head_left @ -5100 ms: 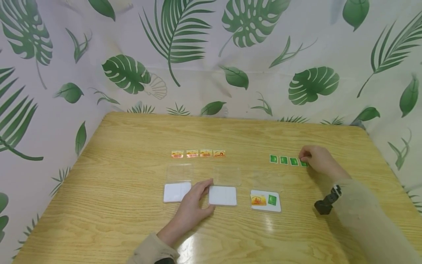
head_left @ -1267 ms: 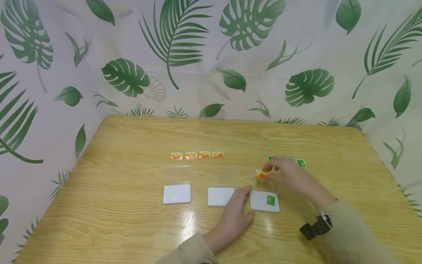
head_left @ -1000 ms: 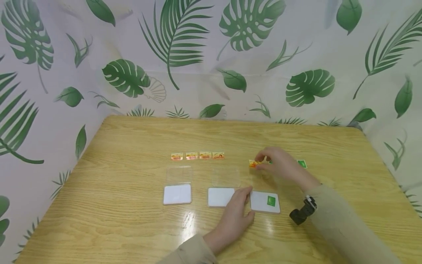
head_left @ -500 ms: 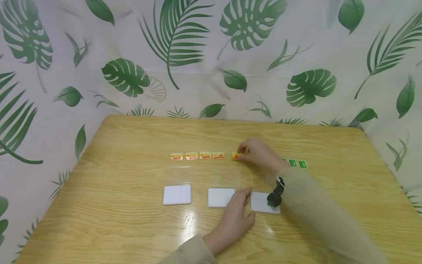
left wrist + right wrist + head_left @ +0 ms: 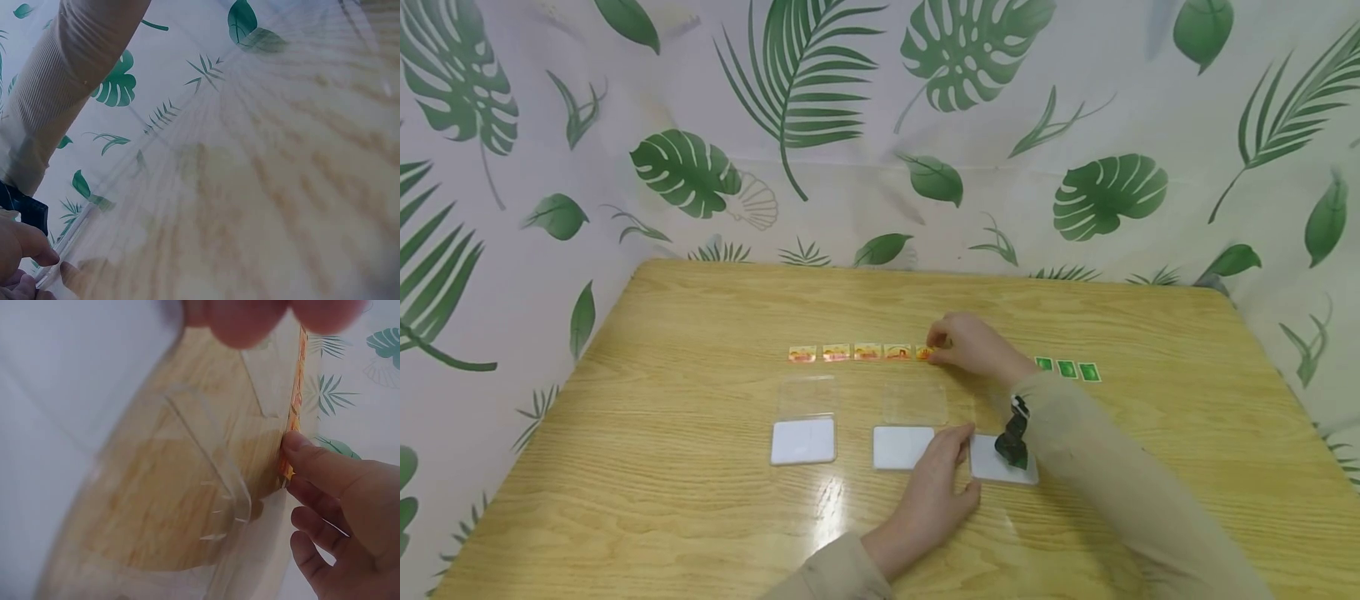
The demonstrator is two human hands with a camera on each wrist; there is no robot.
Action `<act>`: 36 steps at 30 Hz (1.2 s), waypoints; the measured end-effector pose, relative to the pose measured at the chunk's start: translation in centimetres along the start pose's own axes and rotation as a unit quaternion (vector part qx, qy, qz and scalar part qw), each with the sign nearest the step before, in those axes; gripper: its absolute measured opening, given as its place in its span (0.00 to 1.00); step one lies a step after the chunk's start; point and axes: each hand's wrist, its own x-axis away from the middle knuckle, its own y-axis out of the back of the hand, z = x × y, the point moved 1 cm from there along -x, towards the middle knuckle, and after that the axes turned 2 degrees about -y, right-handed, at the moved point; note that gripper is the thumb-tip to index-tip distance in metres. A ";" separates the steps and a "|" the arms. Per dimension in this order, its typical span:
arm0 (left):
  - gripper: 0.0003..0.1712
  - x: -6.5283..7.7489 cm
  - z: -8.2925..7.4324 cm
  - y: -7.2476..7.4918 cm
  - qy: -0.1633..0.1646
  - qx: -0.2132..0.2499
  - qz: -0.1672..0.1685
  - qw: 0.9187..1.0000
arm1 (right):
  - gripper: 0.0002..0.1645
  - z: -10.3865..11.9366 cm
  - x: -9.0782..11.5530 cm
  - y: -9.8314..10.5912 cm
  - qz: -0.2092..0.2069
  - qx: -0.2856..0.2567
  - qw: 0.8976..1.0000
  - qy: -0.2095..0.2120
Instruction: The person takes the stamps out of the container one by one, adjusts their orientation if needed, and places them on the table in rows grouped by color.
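Observation:
In the head view my right hand (image 5: 973,343) pinches a small yellow-and-orange card (image 5: 922,353) at the right end of a row of similar cards (image 5: 837,352). Its thumb and fingertip are on that card (image 5: 289,470) in the right wrist view. My left hand (image 5: 934,492) holds the left edge of the rightmost flat plastic case (image 5: 985,467), with finger and thumb at its near and far corners. The hand partly covers the middle white case (image 5: 898,447). A black wrist device (image 5: 1013,442) hides much of the right case's white inside.
Several green square cards (image 5: 1067,368) lie in a row at the right, partly behind the sleeve. Another white case (image 5: 802,442) is at the left. Clear lids (image 5: 807,397) extend behind the cases on the wooden table (image 5: 662,500).
The yellow card left the right case and travelled left in my right hand to the row's end. My left hand shifted from the middle case to the right case, then stayed still.

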 end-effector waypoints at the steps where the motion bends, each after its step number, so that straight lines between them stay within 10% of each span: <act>1: 0.37 0.0 0.0 0.0 -0.001 0.000 0.000 1.000 | 0.11 0.0 0.0 0.0 0.001 0.002 1.000 -0.002; 21: 0.37 0.0 0.0 0.1 -0.001 -0.004 0.006 1.000 | 0.13 0.3 0.9 0.5 -0.018 -0.023 0.999 -0.017; 36: 0.37 0.0 -0.1 0.0 0.004 0.015 0.009 1.000 | 0.10 -0.6 7.5 2.3 0.009 -0.042 0.997 -0.070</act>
